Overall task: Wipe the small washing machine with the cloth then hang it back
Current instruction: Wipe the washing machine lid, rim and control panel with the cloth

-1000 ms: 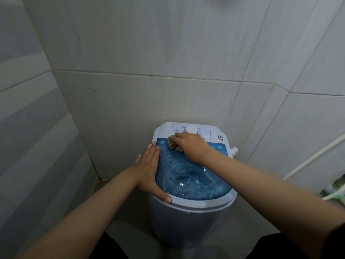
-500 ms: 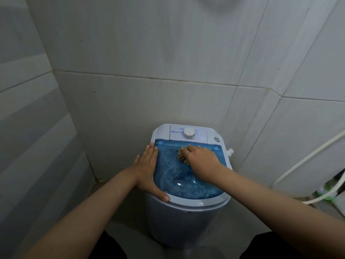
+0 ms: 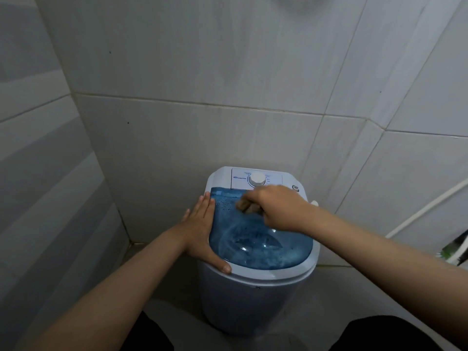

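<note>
The small white washing machine stands in the tiled corner, with a see-through blue lid and a white dial on the back panel. My right hand presses a crumpled brownish cloth onto the far part of the lid, just in front of the dial. Most of the cloth is hidden under the fingers. My left hand lies flat along the lid's left rim, fingers together and thumb on the front edge, holding nothing.
Tiled walls close in behind and on the left. A white hose runs down the right wall toward green and white items at the right edge. My dark-clothed knees fill the bottom corners.
My right hand has slid the cloth over the lid, first toward me, then back toward the control panel. The left hand stays on the left rim. The camera has shifted slightly.
</note>
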{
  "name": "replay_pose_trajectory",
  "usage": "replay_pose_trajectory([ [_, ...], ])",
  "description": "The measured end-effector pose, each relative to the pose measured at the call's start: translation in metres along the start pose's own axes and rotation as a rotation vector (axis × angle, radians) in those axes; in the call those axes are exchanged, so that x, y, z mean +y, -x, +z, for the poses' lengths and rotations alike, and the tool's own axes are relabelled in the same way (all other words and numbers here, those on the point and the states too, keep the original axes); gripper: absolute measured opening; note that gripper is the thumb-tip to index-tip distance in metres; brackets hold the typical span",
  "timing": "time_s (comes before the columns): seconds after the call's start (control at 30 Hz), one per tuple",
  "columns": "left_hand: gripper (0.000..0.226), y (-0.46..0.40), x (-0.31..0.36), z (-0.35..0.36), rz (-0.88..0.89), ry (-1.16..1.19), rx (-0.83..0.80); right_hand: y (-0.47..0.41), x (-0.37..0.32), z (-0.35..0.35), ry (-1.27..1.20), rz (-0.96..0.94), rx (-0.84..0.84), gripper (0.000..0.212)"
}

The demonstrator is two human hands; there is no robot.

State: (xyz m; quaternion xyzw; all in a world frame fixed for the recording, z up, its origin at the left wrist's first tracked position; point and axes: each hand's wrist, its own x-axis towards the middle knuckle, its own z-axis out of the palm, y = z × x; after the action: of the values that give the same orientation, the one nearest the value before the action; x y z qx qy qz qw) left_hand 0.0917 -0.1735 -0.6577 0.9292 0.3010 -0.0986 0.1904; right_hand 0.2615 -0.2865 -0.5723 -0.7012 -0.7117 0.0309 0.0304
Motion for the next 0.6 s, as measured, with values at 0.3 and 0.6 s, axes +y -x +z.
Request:
replay_pose_trajectory([
  [0.3, 0.161, 0.0, 0.0, 0.0, -0.005, 0.021, 0.011, -0.101, 0.005, 0.043, 0.177, 0.06, 0.022, 0.047],
  [0.6, 0.161, -0.002, -0.002, 0.001, -0.009, 0.006, 0.005, -0.03, -0.006, 0.059, 0.163, -0.044, -0.042, 0.058],
])
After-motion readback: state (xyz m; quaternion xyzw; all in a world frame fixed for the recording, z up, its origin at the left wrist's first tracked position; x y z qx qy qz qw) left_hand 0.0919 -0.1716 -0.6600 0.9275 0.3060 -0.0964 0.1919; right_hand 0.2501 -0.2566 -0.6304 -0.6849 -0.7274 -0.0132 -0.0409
